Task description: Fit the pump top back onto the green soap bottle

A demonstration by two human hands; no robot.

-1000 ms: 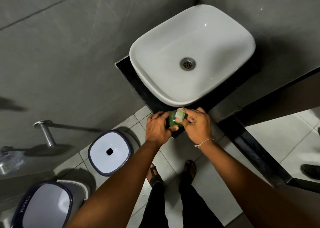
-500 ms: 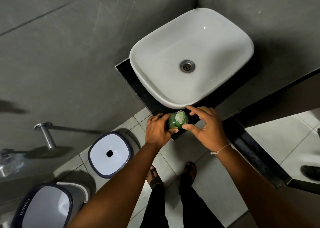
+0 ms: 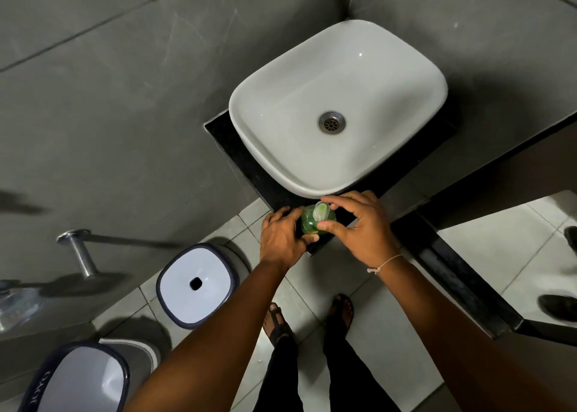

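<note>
The green soap bottle (image 3: 309,224) stands on the front corner of the black counter (image 3: 243,161), just below the white basin's rim. A pale translucent pump top (image 3: 320,210) sits on its neck, spout pointing away from me. My left hand (image 3: 282,236) wraps the bottle's left side. From the right, my right hand (image 3: 359,224) has its thumb on the bottle's front and its index finger stretched over the pump top. The bottle's lower body is hidden between the hands.
The white basin (image 3: 337,77) with a metal drain fills the counter. On the tiled floor at the left stand two lidded white bins (image 3: 196,283) (image 3: 78,380). A metal wall fitting (image 3: 78,252) juts out at far left. My sandalled feet are below.
My right hand has drawn back to the right and opened its fingers, uncovering the pump top. The left hand has kept its hold on the bottle.
</note>
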